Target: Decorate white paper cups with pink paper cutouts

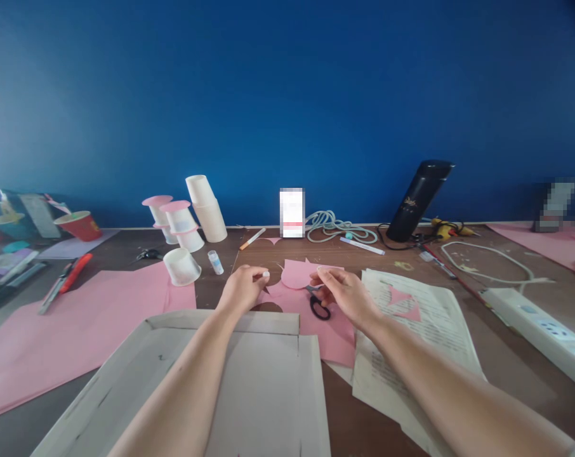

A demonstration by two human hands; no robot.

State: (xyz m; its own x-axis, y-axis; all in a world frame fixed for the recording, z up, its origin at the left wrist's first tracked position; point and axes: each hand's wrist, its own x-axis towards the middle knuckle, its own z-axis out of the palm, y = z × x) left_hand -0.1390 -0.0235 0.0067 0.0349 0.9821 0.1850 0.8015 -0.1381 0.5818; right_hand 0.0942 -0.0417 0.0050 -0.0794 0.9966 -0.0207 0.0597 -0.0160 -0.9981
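Observation:
My left hand (242, 291) is closed in a pinch, with a small white piece (266, 274) at its fingertips. My right hand (347, 295) is closed too, thumb against fingers; a faint whitish bit shows at the tips, too small to name. Between the hands lies a round-edged pink paper piece (297, 275). Beneath my right hand, black-handled scissors (320, 309) rest on a larger pink sheet (337, 339). Beyond my left hand, a small clear tube with a blue label (216, 262) stands near a paper cup lying on its side (181, 266).
Paper cups with pink discs (178, 219) and stacked white cups (206, 209) stand at the back. Printed sheets (430, 336) bear pink scraps. A grey-white cardboard tray (268, 381) lies in front. A black flask (418, 203), phone (292, 212), and power strip (539, 327) are around.

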